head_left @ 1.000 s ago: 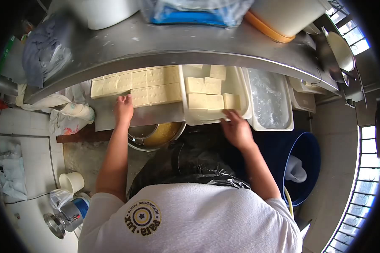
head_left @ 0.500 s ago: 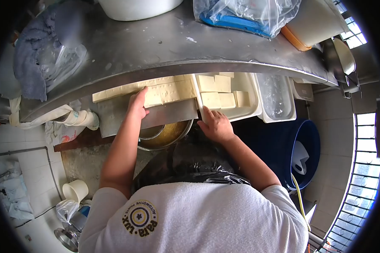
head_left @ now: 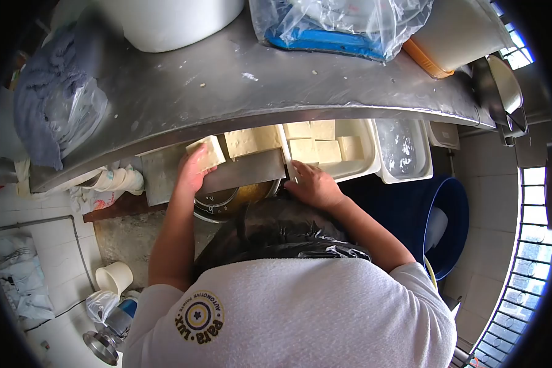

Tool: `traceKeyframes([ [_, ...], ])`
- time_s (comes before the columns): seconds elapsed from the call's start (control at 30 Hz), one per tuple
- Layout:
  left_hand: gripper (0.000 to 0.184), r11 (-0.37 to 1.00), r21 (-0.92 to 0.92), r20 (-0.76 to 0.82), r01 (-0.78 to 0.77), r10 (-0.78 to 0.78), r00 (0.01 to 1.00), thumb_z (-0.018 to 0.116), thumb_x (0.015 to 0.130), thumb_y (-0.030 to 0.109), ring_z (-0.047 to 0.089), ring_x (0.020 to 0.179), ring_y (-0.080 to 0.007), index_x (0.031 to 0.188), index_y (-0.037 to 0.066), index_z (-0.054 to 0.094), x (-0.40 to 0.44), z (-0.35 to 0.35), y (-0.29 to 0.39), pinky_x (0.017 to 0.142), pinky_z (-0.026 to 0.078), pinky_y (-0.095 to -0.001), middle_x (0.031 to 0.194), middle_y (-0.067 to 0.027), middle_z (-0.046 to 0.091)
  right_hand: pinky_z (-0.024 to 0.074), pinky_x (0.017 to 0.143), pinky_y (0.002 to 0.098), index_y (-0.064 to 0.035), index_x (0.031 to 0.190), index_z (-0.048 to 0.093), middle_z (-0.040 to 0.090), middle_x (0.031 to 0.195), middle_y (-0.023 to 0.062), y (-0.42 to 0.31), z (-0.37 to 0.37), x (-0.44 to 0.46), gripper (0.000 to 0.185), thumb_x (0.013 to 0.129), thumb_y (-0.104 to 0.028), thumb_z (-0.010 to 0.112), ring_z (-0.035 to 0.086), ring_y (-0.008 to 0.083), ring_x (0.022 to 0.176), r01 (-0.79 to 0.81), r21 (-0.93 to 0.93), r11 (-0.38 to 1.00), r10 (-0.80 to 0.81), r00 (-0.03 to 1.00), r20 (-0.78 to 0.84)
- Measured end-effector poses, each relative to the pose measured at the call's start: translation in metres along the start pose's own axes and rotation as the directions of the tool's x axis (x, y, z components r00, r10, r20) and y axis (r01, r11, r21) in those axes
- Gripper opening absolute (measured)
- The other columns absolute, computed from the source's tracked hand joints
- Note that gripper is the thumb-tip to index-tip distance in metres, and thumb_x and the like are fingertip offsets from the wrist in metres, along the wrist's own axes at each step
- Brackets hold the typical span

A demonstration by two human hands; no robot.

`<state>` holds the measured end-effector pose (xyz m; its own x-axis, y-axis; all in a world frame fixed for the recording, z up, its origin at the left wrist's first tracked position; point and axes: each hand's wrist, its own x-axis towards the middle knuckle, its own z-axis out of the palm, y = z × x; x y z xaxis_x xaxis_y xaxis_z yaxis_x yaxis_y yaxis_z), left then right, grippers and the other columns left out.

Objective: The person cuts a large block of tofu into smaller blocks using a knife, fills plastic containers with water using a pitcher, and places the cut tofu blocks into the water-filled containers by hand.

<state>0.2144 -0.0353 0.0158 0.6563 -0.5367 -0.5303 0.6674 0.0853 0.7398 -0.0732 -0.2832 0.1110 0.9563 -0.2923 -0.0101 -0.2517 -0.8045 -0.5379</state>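
A pale, pitted block that looks like tofu (head_left: 211,153) is in my left hand (head_left: 193,169), tilted, with fingers and thumb around it. Just right of it, more tofu (head_left: 253,141) rests on a sloping metal sheet (head_left: 246,172), partly hidden beneath the counter edge. My right hand (head_left: 314,186) has its fingers closed over the near left corner of a white plastic tray (head_left: 369,167). Several cut tofu blocks (head_left: 313,150) lie inside that tray.
A steel counter (head_left: 227,80) overhangs the tofu. Right of the white tray is another white tray (head_left: 403,147) holding clear liquid. Below stand a round metal pan (head_left: 260,191) and a blue barrel (head_left: 446,227). A white tub (head_left: 172,24) sits on the counter.
My left hand has taken one tofu block off the row and tilted it up, leaving a gap. My right hand stays at the tray's corner. The view has shifted slightly.
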Motion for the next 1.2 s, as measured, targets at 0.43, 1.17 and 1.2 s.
traceKeyframes([
  [0.43,0.04,0.991,-0.137,0.345,0.015,0.034,0.938,0.061,0.103,0.036,0.061,0.122,-0.0196,0.135,0.011,0.06,-0.032,0.123,0.01,0.101,0.049,-0.0402,0.13,-0.0069,0.066,0.0525,0.097,0.0372,0.0032,0.129,0.062,0.071,0.117,0.0145,-0.035,-0.01,0.102,0.041,0.098,-0.022,0.072,0.068,0.0245,0.11,-0.133,0.951,0.279,0.123,0.987,0.102],
  [1.17,0.085,0.519,0.855,-0.168,-0.008,0.291,0.942,0.068,0.095,0.055,0.049,0.139,-0.037,0.142,-0.012,0.047,0.0,0.158,-0.031,0.112,0.04,-0.0468,0.144,-0.0264,0.057,0.0536,0.087,0.0484,-0.013,0.127,0.06,0.066,0.12,0.0053,0.132,-0.041,0.101,0.028,0.102,-0.026,0.061,0.065,0.0229,0.108,-0.085,0.984,-0.156,0.495,0.855,0.152],
  [1.2,0.085,0.632,0.774,-0.197,-0.022,0.273,0.942,0.07,0.094,0.055,0.05,0.138,-0.0356,0.143,-0.011,0.046,0.0,0.158,-0.028,0.112,0.04,-0.0453,0.146,-0.0237,0.056,0.0553,0.082,0.0443,-0.011,0.126,0.06,0.066,0.116,0.005,0.126,-0.039,0.111,0.027,0.102,-0.023,0.062,0.066,0.0215,0.104,-0.04,0.998,-0.054,0.438,0.897,0.06],
])
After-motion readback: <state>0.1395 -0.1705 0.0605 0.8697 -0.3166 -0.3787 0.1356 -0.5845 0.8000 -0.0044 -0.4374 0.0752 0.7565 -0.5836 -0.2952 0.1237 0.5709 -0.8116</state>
